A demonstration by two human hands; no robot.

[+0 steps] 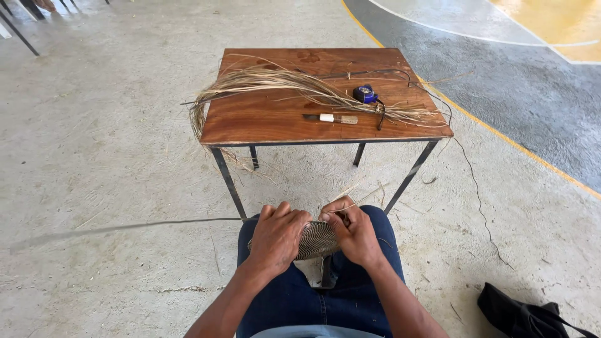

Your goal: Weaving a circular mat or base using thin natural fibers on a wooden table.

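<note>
A small, round coiled-fibre weaving (pixel 316 240) lies across the lap of a seated person in blue jeans, held between both hands. The left hand (pixel 276 240) lies flat over its left part, fingers (pixel 283 216) close together and curled over the far rim, steadying it. The right hand (pixel 354 232) grips the right edge, its fingers bent and pinching at the rim where a thin pale strand (pixel 366 196) leads away toward the desk; what the fingertips themselves hold is hidden. To work this stitch well, the left hand should probably keep the disc pressed flat so that the coil does not buckle, while the right draws the strand snug and even against the row before it. Ahead stands a wooden desk (pixel 250 122) carrying a long bundle of dry grass fibre (pixel 275 81) that droops over its left edge, a knife with a taped handle (pixel 332 118) and a blue tape measure (pixel 365 94). A black bag (pixel 519 313) lies on the concrete floor at the right.
</note>
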